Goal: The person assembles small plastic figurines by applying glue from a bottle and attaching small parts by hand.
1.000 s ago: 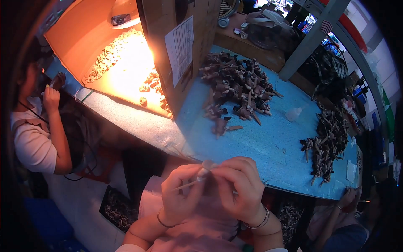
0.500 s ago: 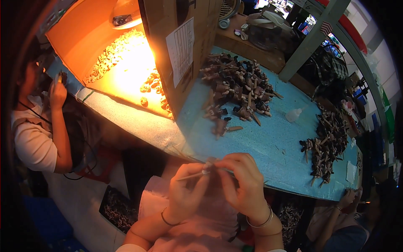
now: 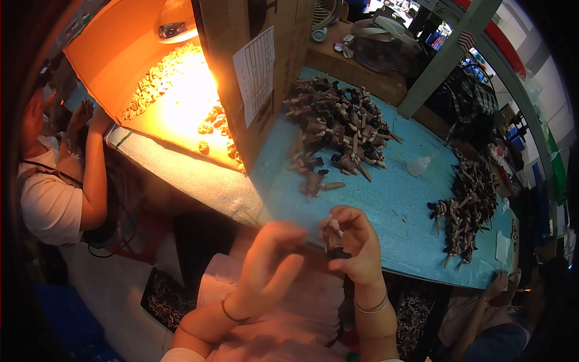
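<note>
Above the table's front edge, my right hand [image 3: 362, 253] pinches a small painted figurine [image 3: 333, 236], brown on top and black at its lower end. My left hand [image 3: 270, 265] is just left of it, smeared by motion, its thumb and fingers apart and nothing visible between them. Beyond the hands, a pile of similar brown and black figurines [image 3: 356, 130] with flat wooden sticks covers part of the blue table [image 3: 368, 208]. A second figurine pile [image 3: 467, 208] lies farther right.
A cardboard box [image 3: 259, 78] stands left of the piles. Beside it, a bright lamp [image 3: 176, 21] lights small pieces [image 3: 163, 75]. A clear bottle [image 3: 418, 165] is between the piles. Co-workers sit at left [image 3: 54, 199] and lower right [image 3: 482, 320]. Dark trays [image 3: 166, 301] flank my lap.
My hands have separated: the left moved away from the figurine, and the right now holds it alone, turned into view. The thin stick seen earlier at my left hand no longer shows.
</note>
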`<state>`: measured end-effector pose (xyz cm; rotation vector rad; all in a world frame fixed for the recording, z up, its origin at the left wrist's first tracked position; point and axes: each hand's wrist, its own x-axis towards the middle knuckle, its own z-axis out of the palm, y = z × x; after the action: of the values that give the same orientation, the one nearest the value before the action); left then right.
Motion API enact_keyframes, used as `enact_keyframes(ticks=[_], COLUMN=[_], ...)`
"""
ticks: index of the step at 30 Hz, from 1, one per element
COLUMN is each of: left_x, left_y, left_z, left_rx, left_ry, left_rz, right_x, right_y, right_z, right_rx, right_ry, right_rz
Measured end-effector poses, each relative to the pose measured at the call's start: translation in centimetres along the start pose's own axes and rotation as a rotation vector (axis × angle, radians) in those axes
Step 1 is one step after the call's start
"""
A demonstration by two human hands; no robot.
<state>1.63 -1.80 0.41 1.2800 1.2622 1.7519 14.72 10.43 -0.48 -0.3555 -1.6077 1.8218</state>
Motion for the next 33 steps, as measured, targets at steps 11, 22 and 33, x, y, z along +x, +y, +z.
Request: enact_keyframes(ticks=[11, 22, 33], left_x=[0.3, 0.7, 0.1], left_y=[0.0, 0.0, -0.1], left_z=[2.7, 2.5, 1.9], left_rx=[0.236, 0.239, 0.317], left_ry=[0.2, 0.145, 0.061], left_rz=[0.158, 0.105, 0.101], right_x=[-1.5, -2.1, -1.9], right_y=[0.8, 0.8, -0.5], right_z=[0.1, 1.5, 1.2], right_rx=[0.372, 0.406, 0.194], right_ry=[-0.141, 0.038, -0.004], right_rz=[0.012, 0.084, 0.056])
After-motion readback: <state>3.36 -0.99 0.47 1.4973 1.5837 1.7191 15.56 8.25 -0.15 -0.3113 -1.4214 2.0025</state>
